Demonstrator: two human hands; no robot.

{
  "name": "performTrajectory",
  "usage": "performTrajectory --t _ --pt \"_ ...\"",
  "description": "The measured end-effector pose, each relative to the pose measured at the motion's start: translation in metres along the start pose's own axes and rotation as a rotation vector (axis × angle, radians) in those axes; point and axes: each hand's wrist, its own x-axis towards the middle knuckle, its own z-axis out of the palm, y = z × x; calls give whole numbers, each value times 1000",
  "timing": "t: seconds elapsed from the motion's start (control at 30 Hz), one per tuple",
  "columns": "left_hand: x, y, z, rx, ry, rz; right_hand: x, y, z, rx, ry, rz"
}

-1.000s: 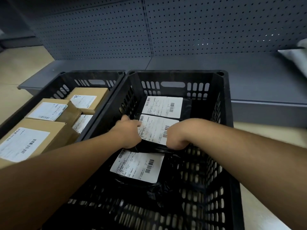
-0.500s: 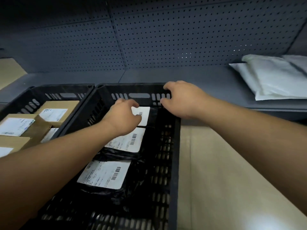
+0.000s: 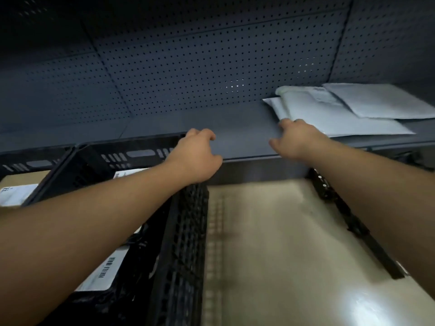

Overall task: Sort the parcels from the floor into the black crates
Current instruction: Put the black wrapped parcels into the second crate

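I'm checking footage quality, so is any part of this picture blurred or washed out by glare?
Head view: the floor beside the black crate is smeared by motion blur; glare whitens its lower right; the pegboard sits in dim light; wide-angle bending curves the shelf edge.

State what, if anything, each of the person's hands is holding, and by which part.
Neither holds anything. The left hand hangs loosely curled above the black crate; the right hand reaches toward the grey mailers.

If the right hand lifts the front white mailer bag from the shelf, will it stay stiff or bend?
The front white mailer bag looks thin and soft, so it will probably sag. Its smooth plastic may slide on the shelf. It seems light.
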Motion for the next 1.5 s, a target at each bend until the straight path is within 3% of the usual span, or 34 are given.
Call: performTrajectory --t 0.23,0.7,1.13,1.5 --pt "25 76 56 -81 -126 -7 -3 130 -22 6 -98 336" --pt "34 184 153 -392 -351 -203 -25 289 -26 35 -127 517" --pt "16 251 238 -708 -573 -578 -23 337 10 249 -162 515" --pt "13 273 256 -909 -642 -670 -10 339 34 351 -222 482"
